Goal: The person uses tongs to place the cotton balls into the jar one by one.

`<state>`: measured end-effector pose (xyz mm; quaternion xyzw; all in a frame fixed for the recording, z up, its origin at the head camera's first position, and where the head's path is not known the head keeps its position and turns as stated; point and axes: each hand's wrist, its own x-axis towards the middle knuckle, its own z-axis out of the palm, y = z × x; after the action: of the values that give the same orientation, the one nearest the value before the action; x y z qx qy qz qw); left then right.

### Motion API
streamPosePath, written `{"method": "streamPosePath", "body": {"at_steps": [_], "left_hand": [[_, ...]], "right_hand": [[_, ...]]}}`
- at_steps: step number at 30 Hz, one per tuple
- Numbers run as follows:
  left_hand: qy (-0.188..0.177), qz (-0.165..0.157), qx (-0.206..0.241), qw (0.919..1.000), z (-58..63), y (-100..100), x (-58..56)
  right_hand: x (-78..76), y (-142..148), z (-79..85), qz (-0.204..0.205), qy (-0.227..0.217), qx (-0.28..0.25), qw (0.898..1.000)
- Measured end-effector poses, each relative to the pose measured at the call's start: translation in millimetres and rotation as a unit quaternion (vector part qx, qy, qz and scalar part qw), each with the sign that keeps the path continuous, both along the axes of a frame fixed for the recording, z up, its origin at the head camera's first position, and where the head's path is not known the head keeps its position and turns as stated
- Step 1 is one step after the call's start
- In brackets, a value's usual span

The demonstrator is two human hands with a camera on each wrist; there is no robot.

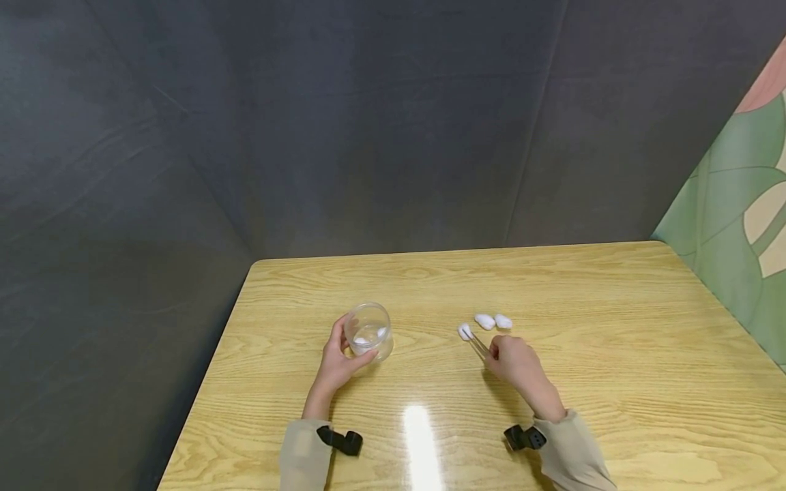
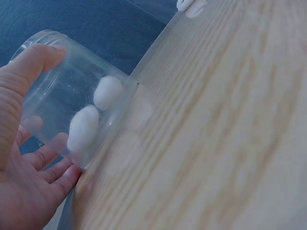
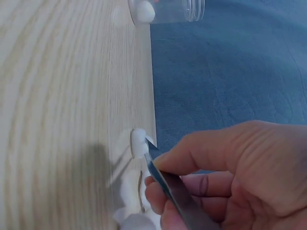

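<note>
A clear plastic jar stands on the table, its open mouth tilted into the head view. My left hand grips it, with the thumb near the rim and the fingers around the far side. Two cotton balls lie at the bottom of the jar. In my right hand is a pair of metal tweezers, pinched between thumb and fingers. The tweezer tips are at a single cotton ball on the tabletop; whether they squeeze it is hard to tell. Two other cotton balls lie just beyond.
The wooden table has a light grain and a bright reflection near its front. A dark cloth wall rises behind and to the left. Patterned green fabric hangs at the right. Each wrist wears a small black camera.
</note>
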<state>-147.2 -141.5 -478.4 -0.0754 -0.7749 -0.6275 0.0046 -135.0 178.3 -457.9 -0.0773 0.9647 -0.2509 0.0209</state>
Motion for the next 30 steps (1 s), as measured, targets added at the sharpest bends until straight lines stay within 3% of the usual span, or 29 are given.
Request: {"method": "streamPosePath", "body": {"at_steps": [11, 30], "left_hand": [[0.000, -0.002, 0.000, 1.0000, -0.8, 0, -0.2], [-0.006, 0.001, -0.007, 1.0000, 1.3, 0, 0.5]], "right_hand": [[-1.1, 1, 0.4, -0.001, 0.034, -0.008, 0.999], [3.6, 1, 21.7, -0.006, 0.053, -0.043, 0.998]]}}
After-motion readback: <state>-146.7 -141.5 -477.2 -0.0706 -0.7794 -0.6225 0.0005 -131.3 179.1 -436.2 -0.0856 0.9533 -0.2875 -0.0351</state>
